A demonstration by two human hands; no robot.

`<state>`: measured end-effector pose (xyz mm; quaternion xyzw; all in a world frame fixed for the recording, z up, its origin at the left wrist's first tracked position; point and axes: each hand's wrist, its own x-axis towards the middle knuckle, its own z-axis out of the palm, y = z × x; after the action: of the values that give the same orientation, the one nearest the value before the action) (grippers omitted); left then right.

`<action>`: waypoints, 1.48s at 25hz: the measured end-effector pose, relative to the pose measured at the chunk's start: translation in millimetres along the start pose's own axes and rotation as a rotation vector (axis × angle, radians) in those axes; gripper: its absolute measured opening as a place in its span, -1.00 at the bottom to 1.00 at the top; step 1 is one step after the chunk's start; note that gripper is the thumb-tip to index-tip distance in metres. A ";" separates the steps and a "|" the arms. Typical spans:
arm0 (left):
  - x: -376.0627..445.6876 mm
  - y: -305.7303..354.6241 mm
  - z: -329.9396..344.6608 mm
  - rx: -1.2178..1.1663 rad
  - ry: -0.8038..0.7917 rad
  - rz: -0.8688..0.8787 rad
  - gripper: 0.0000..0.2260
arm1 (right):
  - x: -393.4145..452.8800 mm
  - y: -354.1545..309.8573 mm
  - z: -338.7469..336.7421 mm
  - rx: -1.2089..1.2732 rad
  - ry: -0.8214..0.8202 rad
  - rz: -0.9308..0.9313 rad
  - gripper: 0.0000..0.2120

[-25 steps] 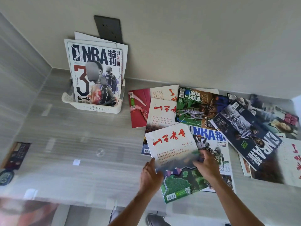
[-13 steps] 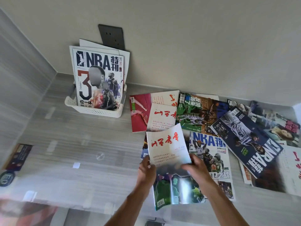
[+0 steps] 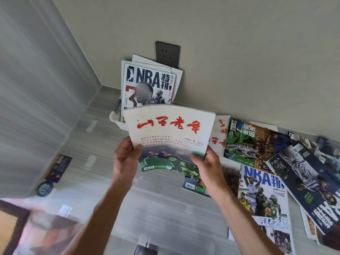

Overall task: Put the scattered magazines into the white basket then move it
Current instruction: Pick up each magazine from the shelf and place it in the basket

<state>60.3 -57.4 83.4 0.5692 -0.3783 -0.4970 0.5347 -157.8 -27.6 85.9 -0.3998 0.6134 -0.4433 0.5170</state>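
Note:
I hold a white magazine with red brush lettering (image 3: 170, 129) upright in the air, bowed, in front of the white basket (image 3: 115, 117). My left hand (image 3: 125, 159) grips its lower left edge and my right hand (image 3: 207, 163) its lower right edge. The basket stands at the back by the wall, mostly hidden, with an NBA magazine (image 3: 147, 85) and white ones upright inside. Scattered magazines lie on the table to the right: a green one (image 3: 252, 140), an NBA issue (image 3: 261, 192) and a dark NBA one (image 3: 312, 183).
A grey wall socket (image 3: 167, 53) sits above the basket. A dark card and a round badge (image 3: 45, 188) lie at the table's left edge by the striped side wall. The table's front edge runs near the bottom.
Both hands have lifted the white magazine off the pile and carried it left and up towards the basket. The view has shifted left.

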 end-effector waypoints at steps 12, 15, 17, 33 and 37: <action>58.7 -3.6 -51.2 0.372 0.165 0.194 -0.83 | 48.8 -1.7 66.8 -0.180 0.007 -0.062 -0.75; 116.0 43.9 -46.6 0.332 0.194 0.329 -0.80 | 86.0 -46.0 80.4 -0.143 0.009 -0.184 -0.77; 158.5 70.7 -43.0 0.370 0.201 0.355 -0.80 | 121.2 -67.9 90.3 -0.155 0.044 -0.268 -0.81; 276.3 -3.2 -39.7 0.885 0.056 0.166 -0.83 | 233.2 0.6 126.5 -0.354 0.316 -0.153 -0.72; 244.8 -10.2 -36.8 0.749 0.111 0.146 -0.75 | 216.9 2.0 105.3 -0.277 0.423 -0.045 -0.71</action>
<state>148.8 -282.9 31.5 0.7228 -0.5437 -0.2536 0.3431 -85.3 -246.6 15.6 -0.3784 0.7539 -0.4403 0.3075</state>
